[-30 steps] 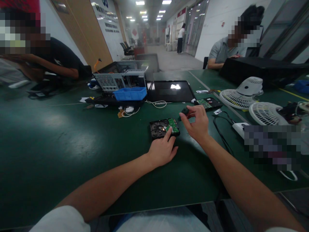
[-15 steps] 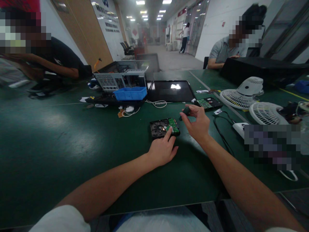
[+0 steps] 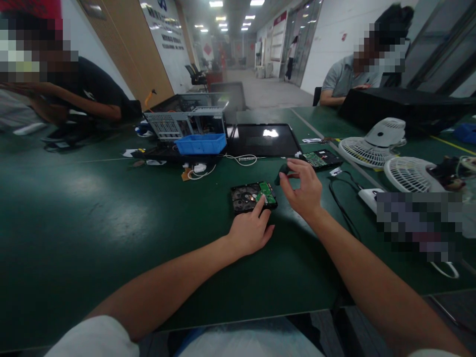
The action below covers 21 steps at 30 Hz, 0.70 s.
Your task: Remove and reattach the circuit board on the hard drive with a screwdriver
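Observation:
A hard drive (image 3: 245,197) lies on the green table with its green circuit board facing up. My left hand (image 3: 251,230) rests at its near edge, the index finger stretched out and touching the board, the thumb apart to the right. Just right of the drive and raised, my right hand (image 3: 303,188) pinches a small dark stubby object (image 3: 281,173) between thumb and fingers. Its exact kind does not show. Behind that hand lies a second hard drive (image 3: 323,159), circuit board up.
Beyond stand an opened computer case (image 3: 169,126), a blue bin (image 3: 201,144) and a black panel (image 3: 266,140). White fan parts (image 3: 372,146), a black cable (image 3: 340,203) and a white power strip (image 3: 368,196) lie right. Two people sit across the table.
My right hand has tilted slightly, and the dark object has shifted a little left. My left hand and the hard drive stay put. A distant walking person has moved right.

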Motion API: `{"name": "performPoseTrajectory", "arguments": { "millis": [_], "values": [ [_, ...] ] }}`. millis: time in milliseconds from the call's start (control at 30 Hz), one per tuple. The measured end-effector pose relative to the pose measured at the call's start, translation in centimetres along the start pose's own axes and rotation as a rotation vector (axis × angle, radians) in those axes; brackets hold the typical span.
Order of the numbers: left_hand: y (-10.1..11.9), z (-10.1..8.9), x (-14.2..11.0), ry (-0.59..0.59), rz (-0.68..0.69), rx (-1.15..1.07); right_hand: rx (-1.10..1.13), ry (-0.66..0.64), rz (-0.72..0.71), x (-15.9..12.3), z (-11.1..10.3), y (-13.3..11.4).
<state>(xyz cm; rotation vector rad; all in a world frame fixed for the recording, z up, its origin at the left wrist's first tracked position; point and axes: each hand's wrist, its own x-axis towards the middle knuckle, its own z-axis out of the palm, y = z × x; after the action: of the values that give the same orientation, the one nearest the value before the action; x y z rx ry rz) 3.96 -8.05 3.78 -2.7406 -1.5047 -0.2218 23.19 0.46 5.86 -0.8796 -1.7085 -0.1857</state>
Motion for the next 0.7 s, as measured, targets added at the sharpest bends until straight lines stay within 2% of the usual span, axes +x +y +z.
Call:
{"name": "performPoseTrajectory", "arguments": {
  "millis": [700],
  "values": [
    [-0.04,0.23,-0.03,0.007,0.002,-0.003,-0.016,0.005,0.033,-0.18,0.00,-0.15]
  ]
}}
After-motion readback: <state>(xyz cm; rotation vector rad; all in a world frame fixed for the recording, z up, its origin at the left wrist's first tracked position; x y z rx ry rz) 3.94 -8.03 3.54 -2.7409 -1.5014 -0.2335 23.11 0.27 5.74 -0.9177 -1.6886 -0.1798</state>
